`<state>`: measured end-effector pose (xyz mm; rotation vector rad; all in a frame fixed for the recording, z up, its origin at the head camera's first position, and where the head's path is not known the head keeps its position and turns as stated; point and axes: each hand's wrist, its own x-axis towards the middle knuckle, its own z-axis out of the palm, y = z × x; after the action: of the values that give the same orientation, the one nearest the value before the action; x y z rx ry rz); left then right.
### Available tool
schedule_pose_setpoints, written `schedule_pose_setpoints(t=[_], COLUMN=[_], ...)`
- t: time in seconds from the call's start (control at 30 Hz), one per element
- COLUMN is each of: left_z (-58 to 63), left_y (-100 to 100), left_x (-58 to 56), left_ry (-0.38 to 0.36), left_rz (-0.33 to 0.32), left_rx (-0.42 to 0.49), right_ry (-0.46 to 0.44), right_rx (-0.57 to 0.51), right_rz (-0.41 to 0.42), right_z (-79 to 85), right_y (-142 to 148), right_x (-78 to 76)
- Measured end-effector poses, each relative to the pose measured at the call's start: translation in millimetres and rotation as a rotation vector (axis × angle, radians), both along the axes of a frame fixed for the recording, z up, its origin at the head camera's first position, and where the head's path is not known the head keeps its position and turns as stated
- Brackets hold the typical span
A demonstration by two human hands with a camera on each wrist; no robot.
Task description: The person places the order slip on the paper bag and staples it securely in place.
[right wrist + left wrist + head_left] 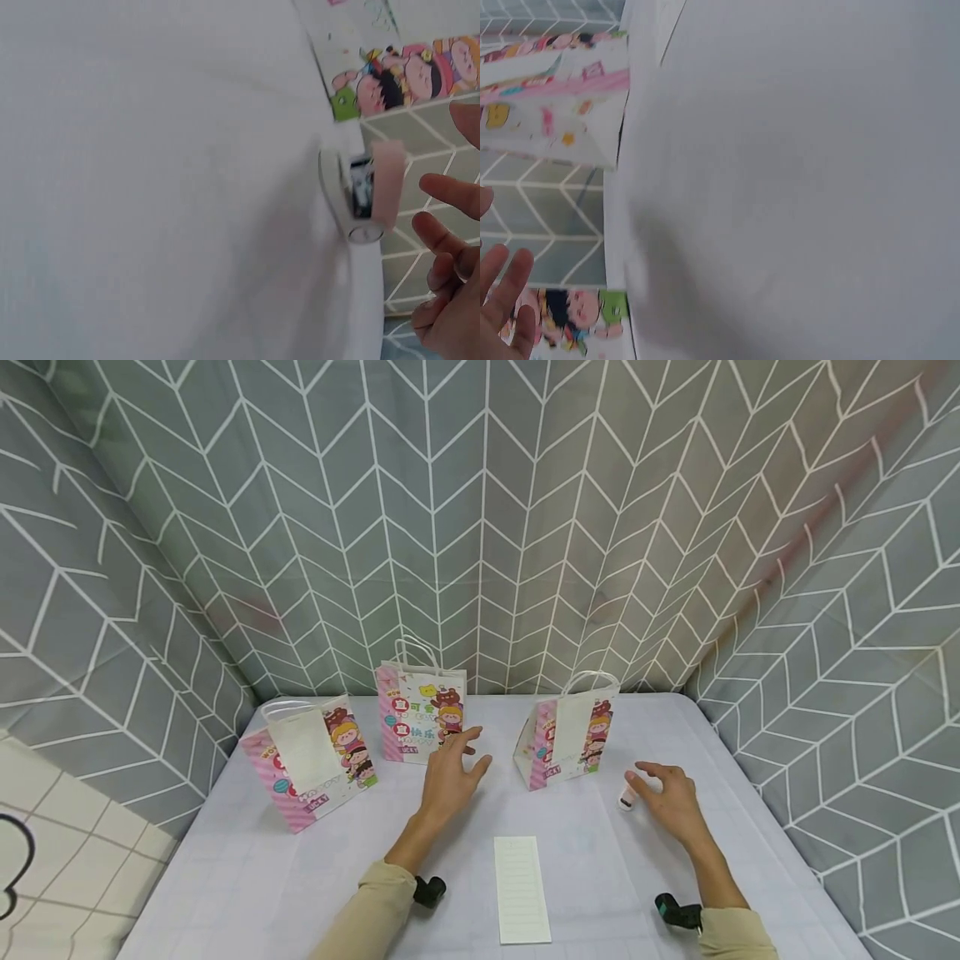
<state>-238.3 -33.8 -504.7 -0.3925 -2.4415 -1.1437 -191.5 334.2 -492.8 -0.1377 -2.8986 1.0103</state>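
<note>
My right hand (671,802) hovers just beside a small pink and white stapler (388,184) on the table, with a gap between its fingers and the stapler in the right wrist view. My left hand (448,772) is nearest the middle paper bag (408,714), in front of its lower right side; its fingers are spread loosely and hold nothing. That bag is pink and white with cartoon figures and stands upright. A similar bag (592,735) stands between the two hands, its handle up and its front partly blank white.
A third cartoon bag (307,752) stands at the left, turned at an angle. Near the table's front lies a white lined paper strip (521,889). Grey patterned curtains (480,527) enclose the white table (247,877) at the back and sides.
</note>
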Motion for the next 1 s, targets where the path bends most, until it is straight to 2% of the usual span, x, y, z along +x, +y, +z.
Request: schedule_pose_setpoints(t=[0.2,0.43,0.73,0.9,1.0], left_z=[5.9,13.3,19.1,19.2,18.7], left_y=[-24,-42,-57,-61,-63], left_x=[-0.7,0.1,-3.0,-4.8,-5.6], left_ry=[0.042,0.126,0.193,0.196,0.174], left_rz=[0.059,0.13,0.224,0.212,0.203], left_rx=[0.082,0.143,0.199,0.257,0.293], right_ry=[0.066,0.106,0.069,0.02,-0.002], right_rx=[-0.036,-0.025,-0.047,-0.046,-0.054], right_rz=[0.065,0.143,0.238,0.283,0.311], right_z=[12.3,16.6,15.0,9.3,6.2], right_y=[-18,-38,-53,-65,-72], right_x=[-0.2,-0.4,6.6,8.1,9.9])
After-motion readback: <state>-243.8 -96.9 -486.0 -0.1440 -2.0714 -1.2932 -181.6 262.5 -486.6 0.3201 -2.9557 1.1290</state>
